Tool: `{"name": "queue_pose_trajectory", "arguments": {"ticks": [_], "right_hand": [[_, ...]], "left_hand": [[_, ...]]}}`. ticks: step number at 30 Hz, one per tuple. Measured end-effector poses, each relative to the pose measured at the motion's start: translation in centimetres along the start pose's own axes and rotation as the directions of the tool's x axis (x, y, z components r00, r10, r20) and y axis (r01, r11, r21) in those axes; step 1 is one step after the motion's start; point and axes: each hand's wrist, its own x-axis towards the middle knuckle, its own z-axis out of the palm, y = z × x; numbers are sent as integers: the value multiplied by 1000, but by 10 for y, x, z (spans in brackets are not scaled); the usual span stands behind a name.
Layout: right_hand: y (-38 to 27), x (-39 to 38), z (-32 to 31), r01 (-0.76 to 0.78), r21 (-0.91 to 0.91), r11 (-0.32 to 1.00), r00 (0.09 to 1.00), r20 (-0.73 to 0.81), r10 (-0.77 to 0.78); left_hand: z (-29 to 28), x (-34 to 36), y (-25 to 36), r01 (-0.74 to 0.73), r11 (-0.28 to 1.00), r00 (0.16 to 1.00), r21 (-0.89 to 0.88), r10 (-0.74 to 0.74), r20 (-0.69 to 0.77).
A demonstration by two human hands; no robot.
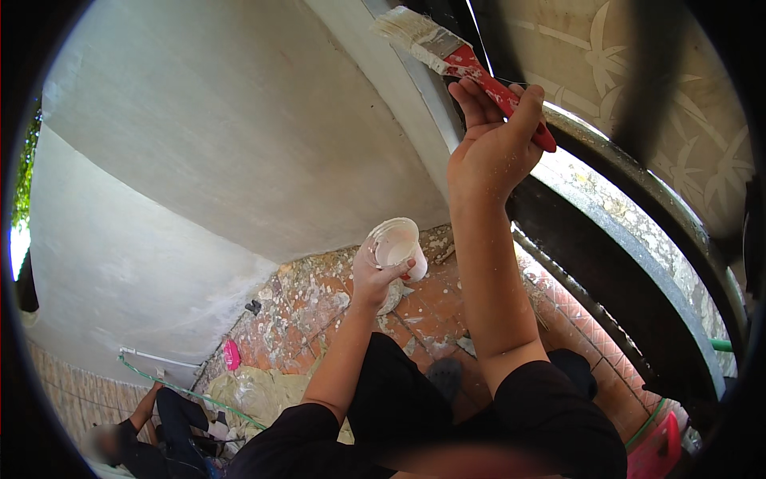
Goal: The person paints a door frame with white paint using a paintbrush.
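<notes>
My right hand (496, 136) is raised high, closed around the red handle of a wide paintbrush (471, 68). White paint coats its pale bristles and speckles the handle. The bristles are close to the narrow pale edge strip (423, 96) of the wall, beside the dark gate frame; whether they touch it I cannot tell. Lower and to the left, my left hand (373, 271) grips a small white plastic tub (396, 243) with whitish paint inside. The tub is tilted a little, its mouth facing up toward me.
Grey plastered walls (239, 120) meet at a corner ahead. A dark metal gate (606, 271) stands on the right. Paint-spattered tiles (319, 299), a crumpled sheet (263, 395), a pink object (231, 354) and a green hose (191, 391) lie below. Another person (159, 431) crouches at lower left.
</notes>
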Motion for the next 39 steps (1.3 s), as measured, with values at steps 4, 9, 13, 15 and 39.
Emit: {"name": "queue_pose_trajectory", "arguments": {"ticks": [4,9,13,15,39], "right_hand": [[11,2,7,-24,48,999,998,-50,26],[19,5,-1,-91,88,992,990,-100,99],[26,8,-5,-72,84,994,993,-89,80],[29,8,-8,-73,82,994,994,-78,80],[22,-3,-62,-104,-101,989,969,-233,78]], "left_hand": [[-5,0,-4,-9,1000,1000,-8,9,-4],[-7,1,-7,-74,997,997,26,73,27],[-6,-2,-4,-6,1000,1000,-6,6,10],[-5,-2,-5,0,1000,1000,8,0,-20],[3,-2,-2,-8,1000,1000,27,8,1]]}}
